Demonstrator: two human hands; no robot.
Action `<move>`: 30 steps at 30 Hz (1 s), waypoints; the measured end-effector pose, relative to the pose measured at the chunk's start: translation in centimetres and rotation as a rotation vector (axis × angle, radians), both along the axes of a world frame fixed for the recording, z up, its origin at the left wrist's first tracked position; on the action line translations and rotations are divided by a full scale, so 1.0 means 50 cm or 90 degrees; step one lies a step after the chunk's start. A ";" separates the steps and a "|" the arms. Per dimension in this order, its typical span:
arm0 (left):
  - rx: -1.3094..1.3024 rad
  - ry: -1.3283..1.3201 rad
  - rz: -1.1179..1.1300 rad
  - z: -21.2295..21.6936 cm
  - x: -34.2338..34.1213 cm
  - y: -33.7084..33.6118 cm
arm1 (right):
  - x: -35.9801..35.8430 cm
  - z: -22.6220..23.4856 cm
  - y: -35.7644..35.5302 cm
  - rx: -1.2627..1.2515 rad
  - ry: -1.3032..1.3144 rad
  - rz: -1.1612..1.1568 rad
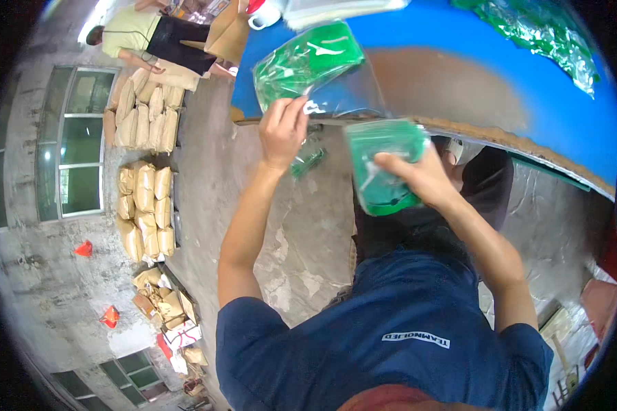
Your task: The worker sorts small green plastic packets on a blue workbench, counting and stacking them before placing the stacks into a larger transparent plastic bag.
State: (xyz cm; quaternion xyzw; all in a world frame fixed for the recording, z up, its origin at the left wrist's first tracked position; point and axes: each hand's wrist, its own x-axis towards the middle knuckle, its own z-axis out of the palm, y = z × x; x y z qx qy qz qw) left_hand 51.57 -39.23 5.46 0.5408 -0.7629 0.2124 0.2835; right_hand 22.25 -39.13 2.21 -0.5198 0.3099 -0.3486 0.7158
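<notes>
Concrete flooring [206,171] fills the left and centre of the head view, with stacks of tan paper sacks [144,205] set in rows along a windowed wall [75,144]. Two small orange objects [83,248] lie apart on the floor near the wall. At the upper left, another person in a light shirt [127,31] bends over the farthest sack pile.

A blue table top [459,75] with a worn brown patch spans the upper right. A white mug [264,15] stands near its far edge, and a crumpled pile of green film [541,31] lies at its far right corner.

The left hand [281,130] is closed in a pinch on the lower edge of a clear plastic bag with a green item inside [308,61]; this bag rests on the table at its near edge, partly overhanging it. The right hand [418,178] grips a folded green packet [380,164], thumb across the front, held just below the table edge and near the bag but apart from it. A further small green piece [307,162] shows between the two hands, below the table edge; what supports it cannot be told.

The person wears a dark blue short-sleeved shirt [391,322].
</notes>
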 end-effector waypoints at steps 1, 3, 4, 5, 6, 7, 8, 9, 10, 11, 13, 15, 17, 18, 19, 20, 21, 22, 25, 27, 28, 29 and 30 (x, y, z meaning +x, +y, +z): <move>0.024 0.044 -0.038 0.005 -0.028 -0.008 | 0.025 0.007 0.001 -0.012 -0.024 -0.001; 0.029 0.106 -0.058 0.013 -0.064 -0.020 | 0.053 0.025 -0.033 0.085 -0.047 -0.011; 0.032 0.168 -0.070 0.018 -0.081 -0.029 | 0.059 0.030 -0.063 0.179 -0.070 -0.012; 0.041 0.212 -0.071 0.025 -0.096 -0.037 | 0.061 0.031 -0.095 0.278 -0.096 -0.044; 0.043 0.212 -0.073 0.033 -0.108 -0.037 | 0.058 0.054 -0.117 0.327 -0.114 -0.029; 0.062 0.255 -0.060 0.045 -0.128 -0.041 | 0.067 0.044 -0.133 0.312 -0.098 0.024; 0.082 0.297 -0.046 0.054 -0.144 -0.046 | 0.081 0.027 -0.141 0.298 -0.082 0.076; 0.092 0.317 -0.044 0.063 -0.149 -0.049 | 0.098 0.023 -0.140 0.289 -0.076 0.126; 0.095 0.315 -0.051 0.070 -0.154 -0.050 | 0.107 0.023 -0.141 0.285 -0.089 0.133; 0.108 0.314 -0.037 0.076 -0.159 -0.051 | 0.113 0.015 -0.152 0.308 -0.149 0.095; 0.118 0.304 -0.017 0.089 -0.175 -0.052 | 0.121 0.015 -0.160 0.322 -0.186 0.046; 0.131 0.295 -0.020 0.108 -0.181 -0.054 | 0.157 0.016 -0.162 0.248 -0.137 0.105; 0.112 0.266 -0.040 0.120 -0.195 -0.071 | 0.196 -0.014 -0.200 0.140 -0.100 0.151; 0.114 0.267 -0.042 0.126 -0.198 -0.076 | 0.214 -0.017 -0.220 0.142 -0.100 0.148; 0.092 0.248 -0.045 0.133 -0.202 -0.084 | 0.227 -0.010 -0.241 0.099 -0.075 0.132; 0.069 0.229 -0.047 0.142 -0.210 -0.092 | 0.232 -0.006 -0.255 0.055 -0.049 0.116; 0.062 0.224 -0.022 0.154 -0.197 -0.084 | 0.230 0.046 -0.246 0.014 -0.073 0.205; 0.058 0.222 -0.024 0.158 -0.196 -0.091 | 0.221 0.076 -0.254 0.009 -0.075 0.204; 0.043 0.264 -0.035 0.173 -0.202 -0.109 | 0.213 0.134 -0.267 -0.085 0.010 0.275; 0.050 0.276 0.007 0.187 -0.200 -0.103 | 0.255 0.121 -0.292 -0.056 0.005 0.286; 0.045 0.279 0.006 0.186 -0.201 -0.100 | 0.264 0.124 -0.298 -0.025 0.001 0.304; 0.072 0.299 0.005 0.182 -0.202 -0.097 | 0.236 0.103 -0.295 0.037 -0.034 0.320; 0.091 0.321 0.019 0.177 -0.190 -0.090 | 0.237 0.094 -0.263 0.028 -0.027 0.337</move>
